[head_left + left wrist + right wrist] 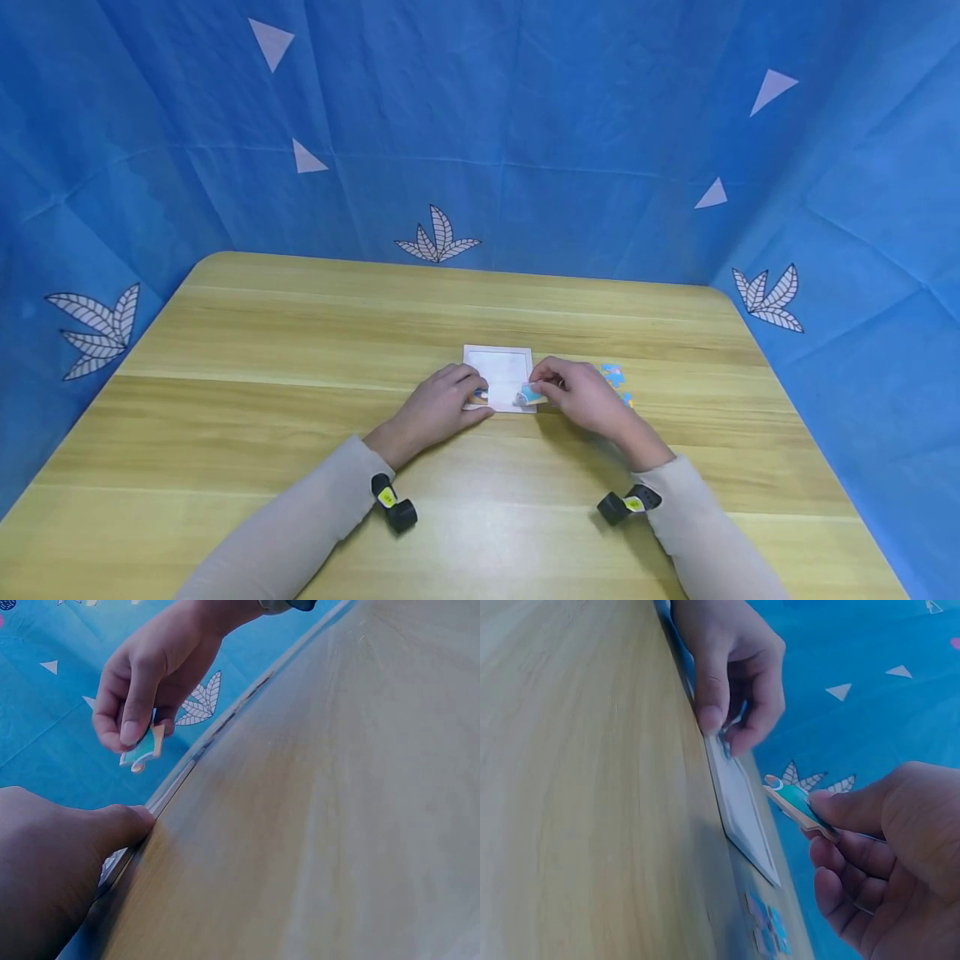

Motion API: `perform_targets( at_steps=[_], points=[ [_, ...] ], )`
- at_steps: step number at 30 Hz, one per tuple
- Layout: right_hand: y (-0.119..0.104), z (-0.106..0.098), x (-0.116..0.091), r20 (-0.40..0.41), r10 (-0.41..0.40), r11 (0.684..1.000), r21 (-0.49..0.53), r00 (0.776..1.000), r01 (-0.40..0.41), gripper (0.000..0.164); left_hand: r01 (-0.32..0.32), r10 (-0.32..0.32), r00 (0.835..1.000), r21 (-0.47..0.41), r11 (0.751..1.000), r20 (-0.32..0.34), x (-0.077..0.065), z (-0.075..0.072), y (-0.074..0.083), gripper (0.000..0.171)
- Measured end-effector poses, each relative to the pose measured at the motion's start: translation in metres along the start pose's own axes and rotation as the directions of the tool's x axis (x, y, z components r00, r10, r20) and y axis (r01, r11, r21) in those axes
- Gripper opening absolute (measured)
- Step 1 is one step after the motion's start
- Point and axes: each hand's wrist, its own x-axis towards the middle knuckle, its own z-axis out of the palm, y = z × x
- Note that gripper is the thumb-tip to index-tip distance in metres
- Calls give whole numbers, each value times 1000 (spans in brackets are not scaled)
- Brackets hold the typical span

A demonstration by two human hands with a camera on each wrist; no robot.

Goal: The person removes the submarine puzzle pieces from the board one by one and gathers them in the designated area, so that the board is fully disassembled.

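A white puzzle tray (501, 367) with a raised rim lies on the table between the hands. My left hand (438, 407) grips its near left corner, thumb (127, 825) against the near edge and fingers over the inside. Partly under those fingers, a puzzle piece (479, 398) sits in the tray's near left corner. Between thumb and fingertips, my right hand (583, 398) pinches a teal and white jigsaw piece (798, 801) with a pale wooden edge. That piece is held above the tray's near right corner, apart from it in the right wrist view.
Several blue puzzle pieces (613, 375) lie on the wooden table (300, 333) just right of the tray, partly hidden by my right hand. A blue cloth (525, 100) with white prints hangs behind the table and along its sides.
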Motion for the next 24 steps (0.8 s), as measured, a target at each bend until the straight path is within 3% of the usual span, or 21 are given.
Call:
perform_targets(
  at_steps=[8, 24],
  points=[
    [6, -10, -13, -2, 43, 998, 56, 999, -43, 10, 0, 0, 1000, -1, 1000, 2, -1, 0, 0, 38],
    [21, -23, -35, -18, 74, 996, 58, 997, -72, 4, 13, -13, 1000, -13, 1000, 12, -1, 0, 0, 39]
  ],
)
